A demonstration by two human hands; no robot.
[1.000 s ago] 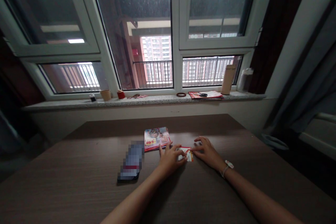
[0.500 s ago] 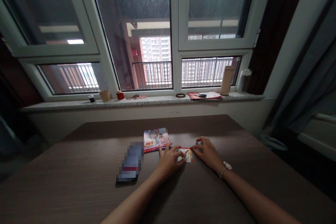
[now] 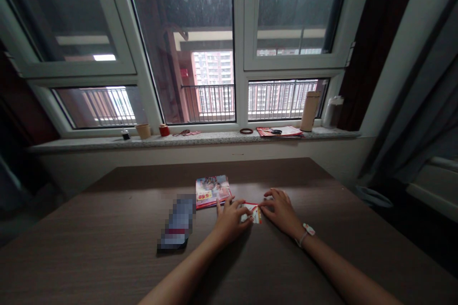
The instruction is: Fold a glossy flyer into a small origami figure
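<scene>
The paper (image 3: pixel 256 213), a small white piece with red and orange edges, lies on the table (image 3: pixel 107 248) between the two hands. Its left part is covered by the left hand (image 3: pixel 232 218), whose outer fingers are spread and whose thumb and forefinger are set on the paper; whether anything is pinched there cannot be told. The right hand (image 3: pixel 281 210) is loosely curled, its fingertips at the paper's right edge; whether that edge is gripped or only touched cannot be made out.

The paper could be skewed if it is pressed unevenly by the two hands, since it is small and little of it is held down. A crease could be set off line because much of the surface is hidden under the fingers. If the edge is tugged from the right while the left is pressed down, a tear could be caused.

The stack (image 3: pixel 213 191) is reached by the left hand's outer fingers at its near edge, so its sheets could be nudged askew by a sideways sweep. The phone (image 3: pixel 177 226) lies beside the stack, apart from the left forearm, and seems less exposed.
</scene>
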